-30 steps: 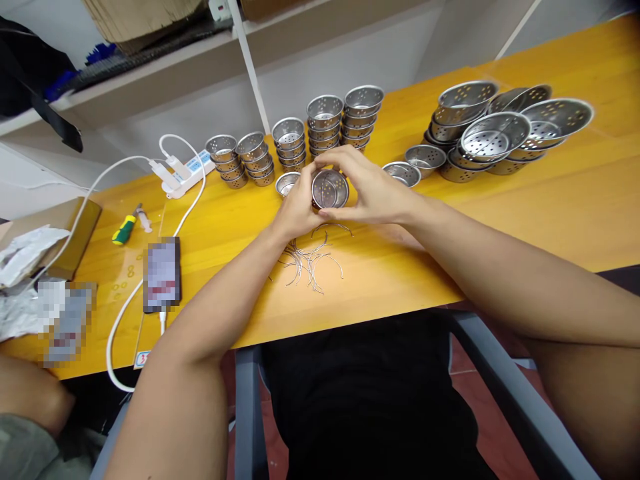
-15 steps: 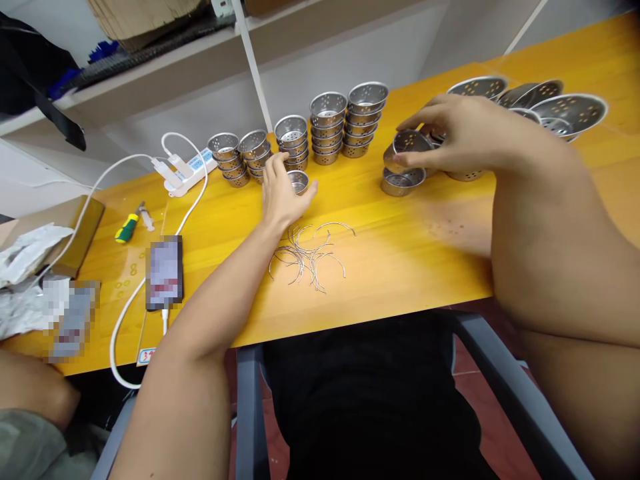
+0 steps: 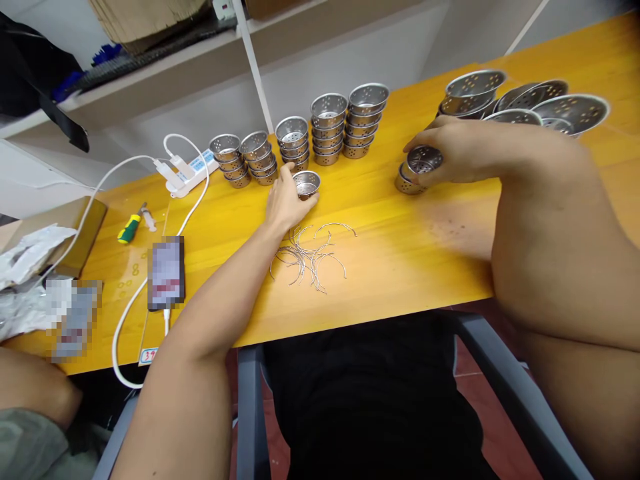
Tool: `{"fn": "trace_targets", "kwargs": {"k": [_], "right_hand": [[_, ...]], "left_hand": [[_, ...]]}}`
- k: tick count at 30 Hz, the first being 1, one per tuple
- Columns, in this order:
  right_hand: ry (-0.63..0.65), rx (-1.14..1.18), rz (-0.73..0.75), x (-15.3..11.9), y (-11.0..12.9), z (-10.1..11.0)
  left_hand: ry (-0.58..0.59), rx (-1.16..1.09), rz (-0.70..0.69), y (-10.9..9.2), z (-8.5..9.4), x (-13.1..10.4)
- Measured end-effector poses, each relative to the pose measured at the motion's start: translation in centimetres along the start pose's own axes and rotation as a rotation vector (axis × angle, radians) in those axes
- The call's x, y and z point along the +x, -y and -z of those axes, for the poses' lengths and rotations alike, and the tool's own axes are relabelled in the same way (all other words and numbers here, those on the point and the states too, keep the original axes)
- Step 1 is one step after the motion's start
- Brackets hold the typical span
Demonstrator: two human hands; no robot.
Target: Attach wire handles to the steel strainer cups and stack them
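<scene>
My left hand [image 3: 289, 201] is wrapped round a small perforated metal cup [image 3: 307, 183] on the table, thumb at its near side and fingers at its left. My right hand [image 3: 445, 150] grips another perforated cup [image 3: 425, 160], tilted, its rim between thumb and fingers. This one sits at the mouth of a lower cup [image 3: 409, 185]; how deep it goes in is hidden. Between my arms lies a loose pile of curved thin wires [image 3: 305, 257].
Stacks of perforated cups [image 3: 329, 127] line the table's back. Larger perforated bowls [image 3: 573, 110] stand behind my right hand. To the left are a power strip [image 3: 193, 173], a phone [image 3: 167, 273] on a white cable, a green-yellow screwdriver [image 3: 129, 229] and a cardboard box [image 3: 83, 233].
The cup in my right hand has come down and right onto the lower cup, which has also shifted right. My left hand and its cup have moved slightly right, and more of that cup shows.
</scene>
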State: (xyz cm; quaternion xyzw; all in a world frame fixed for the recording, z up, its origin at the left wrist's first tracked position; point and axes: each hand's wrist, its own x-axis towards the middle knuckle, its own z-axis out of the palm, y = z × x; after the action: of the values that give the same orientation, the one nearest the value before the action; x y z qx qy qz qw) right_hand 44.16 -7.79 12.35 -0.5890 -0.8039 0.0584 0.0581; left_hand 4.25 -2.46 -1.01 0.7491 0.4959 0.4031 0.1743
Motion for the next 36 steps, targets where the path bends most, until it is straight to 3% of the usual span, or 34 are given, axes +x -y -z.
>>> {"fn": "trace_targets", "kwargs": {"k": [2, 5, 6, 10, 14, 22, 26, 29, 32, 36], "right_hand": [[-0.038, 0.032, 0.037, -0.3, 1.3, 0.1], [-0.257, 0.182, 0.263, -0.5, 4.7, -0.5], [-0.274, 0.222, 0.332, -0.4, 5.9, -0.9], [0.080, 0.225, 0.480, 0.2, 9.9, -3.4], [0.228, 0.140, 0.414, 0.8, 12.1, -4.8], [0.318, -0.030, 0.283, 0.7, 13.3, -4.1], [0.302, -0.060, 0.295, 0.7, 13.2, -4.5], [0.249, 0.127, 0.332, 0.9, 12.7, -4.8], [0.178, 0.460, 0.364, 1.1, 11.9, -4.9], [0.061, 0.755, 0.376, 1.6, 11.1, -5.5]], "left_hand": [[-0.006, 0.003, -0.009, 0.0, 0.2, 0.0], [-0.009, -0.021, -0.072, -0.6, 0.4, -0.1], [-0.008, -0.029, -0.092, -0.9, 0.5, -0.1], [-0.006, -0.036, -0.134, -1.7, 0.6, 0.0], [0.009, -0.009, -0.182, -1.6, 0.6, 0.3], [0.022, 0.002, -0.176, -1.9, 0.4, 0.2], [-0.003, -0.015, -0.192, -1.4, 0.1, 0.3], [-0.028, -0.040, -0.191, -0.3, -0.3, 0.7], [-0.040, -0.056, -0.174, 0.6, -0.6, 1.1], [-0.045, -0.102, -0.161, 0.2, -0.4, 1.4]]}}
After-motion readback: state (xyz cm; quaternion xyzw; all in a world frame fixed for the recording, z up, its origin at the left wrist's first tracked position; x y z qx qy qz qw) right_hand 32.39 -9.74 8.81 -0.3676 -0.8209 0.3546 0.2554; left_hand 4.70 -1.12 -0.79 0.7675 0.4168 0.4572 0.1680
